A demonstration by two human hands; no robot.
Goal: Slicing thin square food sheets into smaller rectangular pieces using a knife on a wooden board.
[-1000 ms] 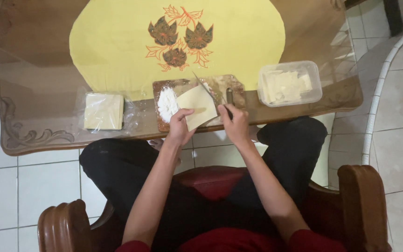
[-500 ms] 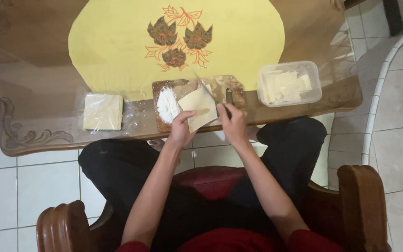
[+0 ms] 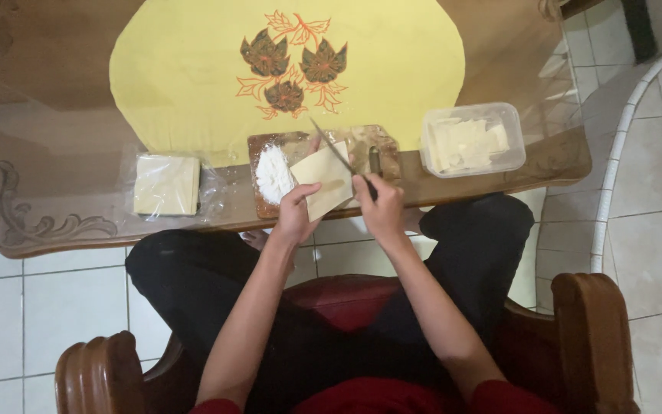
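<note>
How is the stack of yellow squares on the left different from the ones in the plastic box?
The stack of squares lies flat and neat inside a clear bag, far to the left. The pieces in the plastic box lie loose and jumbled, on the right, with no lid. Both are pale yellow, thin sheets.

The location is a home dining area. Indicators: a carved wooden desk under a glass top, a yellow cloth embroidered with leaves, a wooden armchair with a red seat, a white tiled floor, and a wooden cutting board carrying food preparation items.
</note>
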